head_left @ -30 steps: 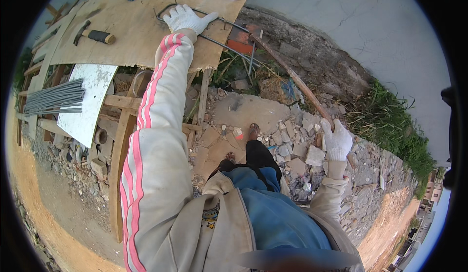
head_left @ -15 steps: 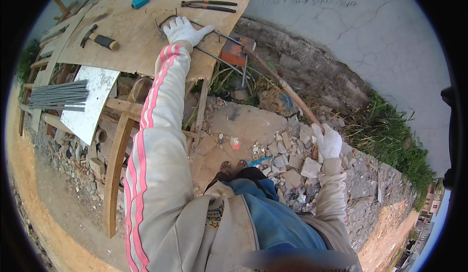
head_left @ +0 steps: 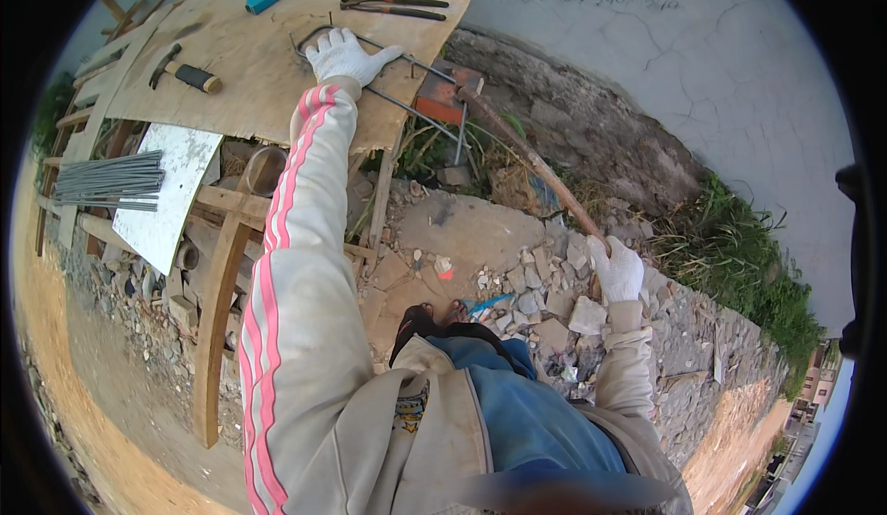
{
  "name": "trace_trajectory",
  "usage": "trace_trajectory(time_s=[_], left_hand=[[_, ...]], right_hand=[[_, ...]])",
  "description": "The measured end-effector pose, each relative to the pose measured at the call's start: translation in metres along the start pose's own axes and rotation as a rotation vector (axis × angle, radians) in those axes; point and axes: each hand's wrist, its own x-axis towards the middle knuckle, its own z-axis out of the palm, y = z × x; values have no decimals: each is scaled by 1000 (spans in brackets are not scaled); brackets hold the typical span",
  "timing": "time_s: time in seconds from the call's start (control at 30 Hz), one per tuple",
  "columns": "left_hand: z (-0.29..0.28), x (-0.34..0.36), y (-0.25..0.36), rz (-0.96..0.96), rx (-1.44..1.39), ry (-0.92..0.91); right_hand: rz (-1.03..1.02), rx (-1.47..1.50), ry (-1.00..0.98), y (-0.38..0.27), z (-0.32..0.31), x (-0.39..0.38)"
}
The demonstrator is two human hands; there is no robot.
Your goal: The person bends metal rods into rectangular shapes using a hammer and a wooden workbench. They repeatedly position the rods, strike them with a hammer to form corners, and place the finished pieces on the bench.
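My left hand (head_left: 344, 57), in a white knitted glove, lies flat with fingers spread on a bent steel rod (head_left: 399, 101) on the plywood tabletop (head_left: 268, 81). One leg of the rod passes under the palm, and its bent end shows past the fingertips by upright pegs. The other leg runs off the table's right edge to the end of a long rusty pipe (head_left: 536, 159). My right hand (head_left: 617, 269), also gloved, is closed around the pipe's near end, low on the right. An orange-red block (head_left: 438, 109) sits below the pipe's far end.
A hammer (head_left: 189, 73), a teal tape measure (head_left: 263, 0) and long-handled cutters (head_left: 395, 7) lie on the plywood. A bundle of cut rods (head_left: 109, 181) rests on a white board (head_left: 176, 224) at left. Rubble (head_left: 545, 307) covers the ground; a grey wall (head_left: 665, 44) stands beyond.
The view has shifted slightly. My left hand stays flat on the rod and my right hand keeps its hold on the pipe, with hardly any movement visible.
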Motion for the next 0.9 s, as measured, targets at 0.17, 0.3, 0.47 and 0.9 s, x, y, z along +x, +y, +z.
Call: trace_trajectory(time_s=[0.17, 0.3, 0.47, 0.9], left_hand=[[-1, -1, -1, 12, -2, -13], [-3, 1, -2, 8, -29, -12], [0, 2, -3, 18, -60, -35], [-4, 1, -5, 13, -100, -27]], right_hand=[[6, -52, 7, 2, -1, 2], [79, -78, 48, -9, 3, -15], [135, -135, 41, -17, -1, -23], [125, -137, 75, -10, 9, -12]])
